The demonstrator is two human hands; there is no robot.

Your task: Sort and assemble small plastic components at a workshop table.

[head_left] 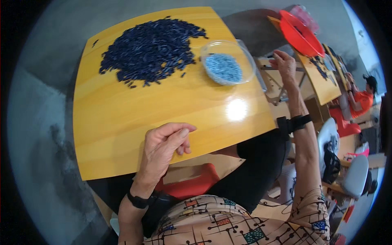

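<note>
Our left hand (159,147) is held above the near edge of the table, palm turned inward, its thumb lying close along the index finger and the other fingers loosely curled; we cannot tell whether anything small is pinched there. Our right hand (286,67) is raised out past the table's right side, near the bowl but apart from it, with its fingers bent in toward the thumb, and again we cannot tell whether it grips something. A black band (139,200) circles our left wrist, and a black strap (300,122) wraps our right forearm. Nearest the right hand, a round, clear plastic bowl (247,69) stands at the right side of the tabletop, holding a pile of small, slim, light-blue pieces (223,68). To its left, a broad heap of small, oblong, dark navy pieces (151,49) spreads over the far part of the glossy yellow wood-grain table (134,118), a few lying loose around its edges. Below the near edge we see a red plastic stool (196,183) beside our black trousers (253,171). Farther right, a wide red basin (296,36) rests on another wooden table (326,92), and beyond it sits a person in an orange top (361,102).
</note>
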